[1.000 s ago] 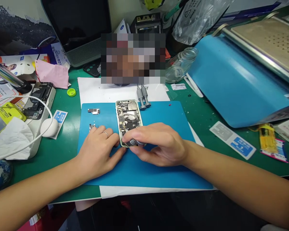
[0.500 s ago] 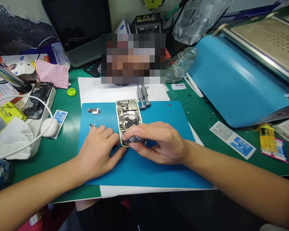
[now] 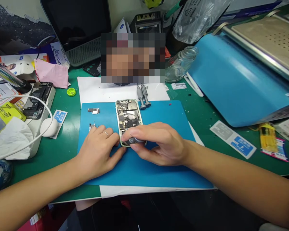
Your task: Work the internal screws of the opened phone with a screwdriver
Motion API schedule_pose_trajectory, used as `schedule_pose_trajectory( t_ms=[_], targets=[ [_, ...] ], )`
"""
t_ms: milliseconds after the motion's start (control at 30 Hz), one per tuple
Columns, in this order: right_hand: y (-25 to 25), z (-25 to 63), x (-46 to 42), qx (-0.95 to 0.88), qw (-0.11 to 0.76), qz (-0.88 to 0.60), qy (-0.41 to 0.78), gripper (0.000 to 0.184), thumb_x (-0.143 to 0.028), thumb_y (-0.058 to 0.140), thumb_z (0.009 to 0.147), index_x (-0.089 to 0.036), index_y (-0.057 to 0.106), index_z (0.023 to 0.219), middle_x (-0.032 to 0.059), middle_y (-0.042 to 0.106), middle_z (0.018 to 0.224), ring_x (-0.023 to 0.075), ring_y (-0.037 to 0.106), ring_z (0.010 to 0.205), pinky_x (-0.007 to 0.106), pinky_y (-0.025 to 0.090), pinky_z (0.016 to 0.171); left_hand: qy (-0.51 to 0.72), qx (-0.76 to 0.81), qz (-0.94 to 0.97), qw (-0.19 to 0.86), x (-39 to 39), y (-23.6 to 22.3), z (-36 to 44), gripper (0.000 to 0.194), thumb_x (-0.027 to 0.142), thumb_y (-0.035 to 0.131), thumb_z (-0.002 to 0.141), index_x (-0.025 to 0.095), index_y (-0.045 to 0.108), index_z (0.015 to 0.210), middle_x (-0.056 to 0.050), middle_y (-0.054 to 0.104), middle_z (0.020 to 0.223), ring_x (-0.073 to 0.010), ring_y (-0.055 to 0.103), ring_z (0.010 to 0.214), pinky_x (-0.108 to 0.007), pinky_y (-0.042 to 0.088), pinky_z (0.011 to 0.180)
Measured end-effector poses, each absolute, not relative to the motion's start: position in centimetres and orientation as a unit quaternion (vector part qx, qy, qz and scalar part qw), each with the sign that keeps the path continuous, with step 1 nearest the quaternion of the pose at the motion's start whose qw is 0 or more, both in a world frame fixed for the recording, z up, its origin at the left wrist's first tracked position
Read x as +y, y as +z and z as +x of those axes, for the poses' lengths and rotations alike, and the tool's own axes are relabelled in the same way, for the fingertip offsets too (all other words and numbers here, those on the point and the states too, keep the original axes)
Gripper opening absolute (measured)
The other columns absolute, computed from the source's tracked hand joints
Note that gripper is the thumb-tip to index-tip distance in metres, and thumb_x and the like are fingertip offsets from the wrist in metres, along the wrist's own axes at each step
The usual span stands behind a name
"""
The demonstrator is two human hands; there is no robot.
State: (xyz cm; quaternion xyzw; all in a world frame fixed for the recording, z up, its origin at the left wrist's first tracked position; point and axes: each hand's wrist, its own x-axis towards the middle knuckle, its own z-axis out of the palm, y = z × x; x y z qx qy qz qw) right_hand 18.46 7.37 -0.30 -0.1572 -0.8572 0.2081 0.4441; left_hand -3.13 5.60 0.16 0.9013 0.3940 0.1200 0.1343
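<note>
An opened smartphone (image 3: 130,117), its circuit boards and inner parts bare, lies on a blue mat (image 3: 144,175). My left hand (image 3: 100,150) rests at the phone's lower left corner, fingers curled, with thumb and forefinger against its edge. Pinched in my right hand (image 3: 160,144) is a grey screwdriver (image 3: 135,140), held over the lower end of the phone. Its tip is hidden behind the fingers. Left of the phone lie a small metal part (image 3: 93,111) and, partly covered by my left fingers, some smaller parts (image 3: 92,126).
Two grey screwdrivers (image 3: 143,96) lie beyond the phone, partly on white paper (image 3: 90,88). A glass jar (image 3: 181,65) and a blue sheet (image 3: 228,86) stand to the right. Leftward are a green cap (image 3: 71,92), a white cable (image 3: 49,110) and another opened phone (image 3: 38,99).
The screwdriver and right fingers have shifted and turned slightly over the phone's lower end. My left hand and the phone stay in place.
</note>
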Motion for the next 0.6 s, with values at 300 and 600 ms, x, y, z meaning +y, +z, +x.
schedule_pose_trajectory(
  t_ms=[300,600],
  targets=[
    [-0.45,18.53,7.43,-0.859,0.442,-0.156,0.208,0.058,-0.006,0.057,0.09,-0.016,0.039,0.144,0.0119,0.074,0.116,0.0139,0.074,0.101,0.024,0.063,0.087,0.123,0.393,0.902,0.131,5.66,0.04,-3.21,0.025,0.038,0.05,0.099,0.02,0.057,0.083,-0.004,0.062,0.081,-0.0211,0.047,0.077,-0.04,0.032,0.071],
    [-0.41,18.47,7.23,-0.855,0.431,-0.185,0.223,0.047,-0.008,0.058,0.091,-0.015,0.046,0.137,0.0104,0.074,0.115,0.0072,0.069,0.069,0.018,0.062,0.072,0.118,0.393,0.902,0.133,5.63,0.05,-3.18,0.026,0.039,0.049,0.099,0.02,0.057,0.084,-0.003,0.06,0.08,-0.0216,0.047,0.077,-0.039,0.031,0.071]
  ],
)
